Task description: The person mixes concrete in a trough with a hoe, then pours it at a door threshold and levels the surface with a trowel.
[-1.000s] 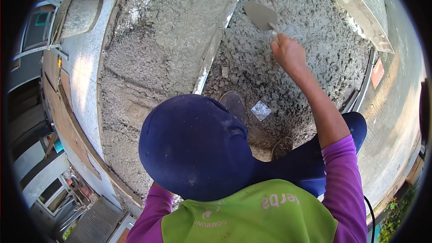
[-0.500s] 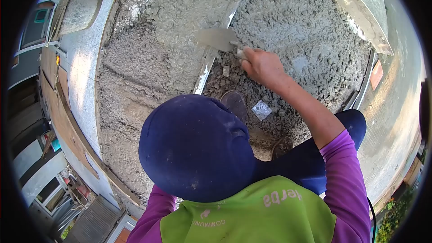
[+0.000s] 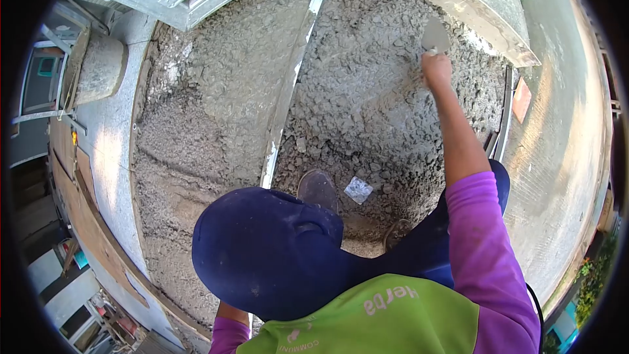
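Note:
My right hand [image 3: 437, 72] is closed around the handle of a trowel [image 3: 435, 34], arm stretched forward. The trowel's pointed blade overlaps the rough wet concrete [image 3: 367, 59] close to the raised slab edge at the far right. A long, cement-smeared metal straightedge [image 3: 288, 85] lies across the concrete, left of my right hand. Of my left arm only the purple sleeve [image 3: 229, 335] and a bit of forearm show; the left hand is hidden behind my bent knee.
My shoe [image 3: 317, 190] stands in the rough mix beside a crumpled silvery wrapper [image 3: 358, 190]. A concrete block edge [image 3: 472, 10] borders the far right, with an orange tile piece [image 3: 521, 100] nearby. At the back left is a metal frame [image 3: 187, 10]; a wooden board [image 3: 98, 216] runs along the left.
My right hand has carried the trowel from beside the straightedge rightward to near the slab edge, straightening the arm. The camera view has shifted, bringing the metal frame at the back into sight.

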`<move>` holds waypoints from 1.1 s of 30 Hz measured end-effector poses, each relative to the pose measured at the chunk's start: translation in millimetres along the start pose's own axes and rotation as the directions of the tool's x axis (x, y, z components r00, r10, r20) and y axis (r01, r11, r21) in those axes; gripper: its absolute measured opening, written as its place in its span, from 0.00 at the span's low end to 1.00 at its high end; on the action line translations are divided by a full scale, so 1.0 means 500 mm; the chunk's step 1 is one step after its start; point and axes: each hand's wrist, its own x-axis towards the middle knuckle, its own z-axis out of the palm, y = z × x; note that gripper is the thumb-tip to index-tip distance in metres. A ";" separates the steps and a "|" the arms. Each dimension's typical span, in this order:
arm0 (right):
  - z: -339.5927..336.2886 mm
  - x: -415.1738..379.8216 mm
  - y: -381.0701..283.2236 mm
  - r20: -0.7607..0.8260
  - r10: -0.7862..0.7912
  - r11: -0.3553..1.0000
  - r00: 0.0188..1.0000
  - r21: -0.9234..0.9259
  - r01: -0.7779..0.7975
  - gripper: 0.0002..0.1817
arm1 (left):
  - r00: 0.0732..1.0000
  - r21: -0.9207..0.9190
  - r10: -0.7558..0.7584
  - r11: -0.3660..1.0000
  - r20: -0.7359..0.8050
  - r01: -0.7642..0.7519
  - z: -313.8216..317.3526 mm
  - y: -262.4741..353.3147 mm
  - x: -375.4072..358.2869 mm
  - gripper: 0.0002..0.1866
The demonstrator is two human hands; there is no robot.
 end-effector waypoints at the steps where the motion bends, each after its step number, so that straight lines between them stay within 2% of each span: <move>1: 0.011 -0.025 -0.025 -0.015 0.031 0.999 0.999 0.040 -0.030 0.22 | 1.000 0.003 -0.003 1.000 0.003 0.003 -0.001 -0.002 0.001 0.39; 2: 0.021 -0.057 -0.057 -0.027 0.061 0.995 0.998 0.083 -0.058 0.20 | 1.000 0.007 -0.006 1.000 0.005 0.006 -0.001 -0.005 0.002 0.39; 4: 0.026 -0.096 -0.109 0.051 -0.021 0.996 0.998 0.087 0.016 0.19 | 1.000 0.012 -0.011 1.000 0.015 0.011 -0.003 -0.012 0.006 0.39; 10: 0.066 -0.147 -0.242 0.119 -0.054 0.991 0.991 0.125 0.039 0.18 | 0.998 0.034 -0.051 0.998 0.033 0.050 -0.015 -0.056 0.029 0.40; 12: 0.062 -0.160 -0.286 0.120 -0.126 0.978 0.985 0.182 0.103 0.18 | 0.997 0.049 -0.071 0.996 0.028 0.070 -0.025 -0.081 0.037 0.40; 15: 0.054 -0.178 -0.330 0.283 -0.284 0.955 0.916 0.171 0.243 0.19 | 0.993 0.091 -0.114 0.990 0.017 0.112 -0.047 -0.126 0.046 0.40; 19: -0.003 -0.180 -0.241 0.146 -0.103 0.982 0.984 0.173 0.077 0.20 | 0.975 0.172 -0.215 0.964 0.047 0.204 -0.082 -0.199 0.047 0.41; 22: -0.055 -0.119 -0.028 -0.034 0.093 0.989 0.995 0.115 -0.089 0.25 | 0.921 0.253 -0.365 0.911 0.136 0.324 -0.104 -0.252 0.040 0.41; 23: -0.101 -0.118 0.020 0.008 0.213 0.973 0.977 0.089 -0.212 0.26 | 0.895 0.284 -0.411 0.891 0.175 0.354 -0.111 -0.256 0.040 0.41; 24: -0.077 -0.081 0.118 -0.020 0.268 0.962 0.963 0.064 -0.267 0.27 | 0.857 0.300 -0.462 0.871 0.231 0.389 -0.130 -0.251 0.042 0.45; 25: -0.100 -0.100 0.137 -0.135 0.234 0.972 0.963 0.020 -0.234 0.25 | 0.833 0.322 -0.488 0.857 0.259 0.402 -0.154 -0.221 0.052 0.45; 28: -0.063 -0.137 0.154 0.002 0.233 0.972 0.973 0.025 -0.233 0.23 | 0.775 0.401 -0.532 0.828 0.341 0.392 -0.126 -0.255 0.062 0.45; 30: -0.043 -0.203 0.086 -0.046 0.181 0.982 0.982 -0.042 -0.183 0.22 | 0.798 0.408 -0.507 0.837 0.325 0.365 -0.134 -0.220 0.066 0.44; 31: -0.038 -0.231 0.057 -0.026 0.168 0.984 0.985 0.056 -0.166 0.21 | 0.810 0.414 -0.498 0.837 0.309 0.357 -0.150 -0.190 0.075 0.43; 33: -0.007 -0.271 0.015 0.025 0.142 0.969 0.989 0.203 -0.145 0.19 | 0.866 0.302 -0.382 0.909 0.322 0.289 -0.179 -0.133 0.088 0.40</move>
